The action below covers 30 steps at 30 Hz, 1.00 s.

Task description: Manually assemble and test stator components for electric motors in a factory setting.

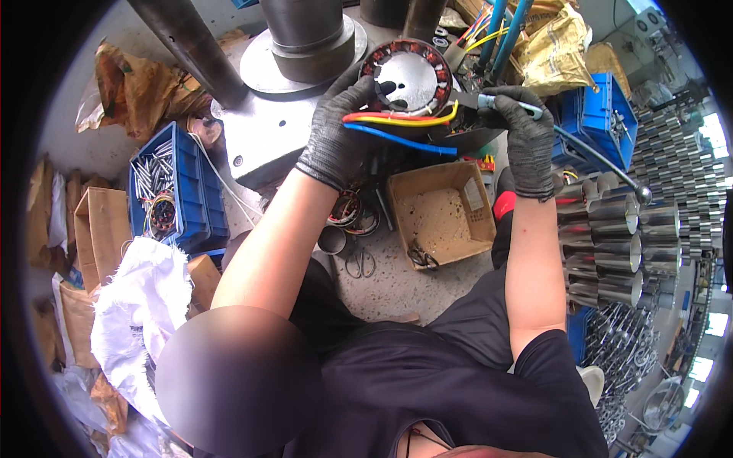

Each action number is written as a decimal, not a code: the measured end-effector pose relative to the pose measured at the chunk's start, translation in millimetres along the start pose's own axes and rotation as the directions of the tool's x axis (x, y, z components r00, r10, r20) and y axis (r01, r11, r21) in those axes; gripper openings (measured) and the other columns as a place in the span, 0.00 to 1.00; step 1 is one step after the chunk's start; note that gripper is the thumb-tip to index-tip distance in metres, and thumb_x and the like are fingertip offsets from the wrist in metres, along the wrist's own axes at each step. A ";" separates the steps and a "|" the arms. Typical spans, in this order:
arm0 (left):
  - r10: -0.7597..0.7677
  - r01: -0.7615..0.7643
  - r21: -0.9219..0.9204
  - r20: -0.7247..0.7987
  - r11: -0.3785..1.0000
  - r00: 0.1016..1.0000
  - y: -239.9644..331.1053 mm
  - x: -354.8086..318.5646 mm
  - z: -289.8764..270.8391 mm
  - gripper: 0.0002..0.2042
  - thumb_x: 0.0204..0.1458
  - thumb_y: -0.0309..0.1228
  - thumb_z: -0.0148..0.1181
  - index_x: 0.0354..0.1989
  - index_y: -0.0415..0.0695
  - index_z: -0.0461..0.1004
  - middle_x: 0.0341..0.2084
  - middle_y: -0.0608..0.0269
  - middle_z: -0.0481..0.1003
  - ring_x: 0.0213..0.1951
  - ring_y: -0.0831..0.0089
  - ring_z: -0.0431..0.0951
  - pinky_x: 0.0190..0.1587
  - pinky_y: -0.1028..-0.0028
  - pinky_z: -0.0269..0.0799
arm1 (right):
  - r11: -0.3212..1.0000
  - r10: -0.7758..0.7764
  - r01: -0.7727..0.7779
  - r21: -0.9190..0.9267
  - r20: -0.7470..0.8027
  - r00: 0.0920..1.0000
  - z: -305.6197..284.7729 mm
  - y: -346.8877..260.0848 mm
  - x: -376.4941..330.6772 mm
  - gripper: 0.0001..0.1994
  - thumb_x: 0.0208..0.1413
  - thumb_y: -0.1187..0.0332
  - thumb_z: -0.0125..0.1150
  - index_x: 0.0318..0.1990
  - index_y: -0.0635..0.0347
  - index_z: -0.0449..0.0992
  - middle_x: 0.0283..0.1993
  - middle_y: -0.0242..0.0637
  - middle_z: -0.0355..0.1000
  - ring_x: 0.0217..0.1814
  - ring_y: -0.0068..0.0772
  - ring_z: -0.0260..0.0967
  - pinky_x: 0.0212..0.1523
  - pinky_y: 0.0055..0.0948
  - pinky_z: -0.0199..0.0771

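Observation:
My left hand [347,126], in a dark glove, grips the left side of a motor stator [444,82] with copper windings. A silver round plate [408,72] fills the stator's middle. Red, yellow and blue wires [405,120] hang from its near side, below my left fingers. My gloved right hand [521,126] is closed around the pale grey-blue handle of a flat-bladed scraper [486,101]. The scraper's dark blade points left toward the stator's right rim; whether it touches the rim, I cannot tell.
Behind the stator stands a steel press column [305,38] on a metal base [259,141]. A long rod with a ball end [643,195] slants beyond my right hand. A cardboard box [443,217] lies below. Blue crates [172,187] and stacked shiny cylinders [615,252] flank me.

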<state>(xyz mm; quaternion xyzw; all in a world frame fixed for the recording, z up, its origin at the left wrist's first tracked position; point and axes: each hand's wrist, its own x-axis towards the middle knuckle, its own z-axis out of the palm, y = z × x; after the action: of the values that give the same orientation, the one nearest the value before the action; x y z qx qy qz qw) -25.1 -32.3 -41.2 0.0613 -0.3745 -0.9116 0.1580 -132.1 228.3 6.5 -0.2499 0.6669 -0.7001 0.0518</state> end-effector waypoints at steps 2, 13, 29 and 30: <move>-0.035 0.032 -0.034 -0.089 0.999 0.995 10.8 -17.7 20.4 0.21 0.62 0.30 0.64 0.63 0.42 0.72 0.46 0.57 0.82 0.46 0.68 0.84 0.50 0.65 0.84 | 1.000 0.019 -0.019 0.005 0.003 1.000 2.5 2.2 -1.0 0.08 0.64 0.71 0.62 0.45 0.64 0.83 0.38 0.38 0.82 0.38 0.30 0.82 0.43 0.29 0.82; -0.010 0.013 0.026 -0.134 1.000 0.991 22.4 -22.4 27.6 0.23 0.61 0.28 0.64 0.65 0.45 0.71 0.48 0.59 0.80 0.44 0.67 0.83 0.47 0.65 0.83 | 0.999 -0.002 0.004 -0.033 0.038 0.999 21.0 7.5 -6.1 0.10 0.61 0.75 0.63 0.49 0.62 0.83 0.44 0.38 0.82 0.44 0.27 0.80 0.50 0.27 0.79; 0.160 -0.225 0.310 0.221 0.924 0.962 44.5 -41.1 33.4 0.17 0.60 0.31 0.64 0.57 0.43 0.74 0.48 0.62 0.82 0.51 0.66 0.82 0.55 0.65 0.77 | 0.592 -0.254 0.571 -0.569 0.540 0.802 86.1 41.1 38.2 0.17 0.51 0.66 0.70 0.50 0.56 0.81 0.55 0.46 0.75 0.56 0.55 0.74 0.59 0.44 0.75; 0.303 -0.515 0.760 0.421 0.397 0.855 47.1 -44.7 34.1 0.18 0.58 0.29 0.65 0.57 0.42 0.74 0.48 0.63 0.82 0.51 0.67 0.82 0.55 0.65 0.77 | 0.469 -0.345 0.716 -0.516 0.640 0.687 88.0 38.9 43.6 0.17 0.51 0.65 0.70 0.49 0.55 0.81 0.56 0.46 0.75 0.56 0.54 0.74 0.59 0.44 0.74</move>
<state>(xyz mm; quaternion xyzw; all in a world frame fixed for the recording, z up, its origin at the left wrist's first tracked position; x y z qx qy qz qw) 20.6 -26.3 15.8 -0.0624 -0.7897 -0.5395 0.2853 -143.3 126.6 -19.9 -0.6031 0.7400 -0.2685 -0.1289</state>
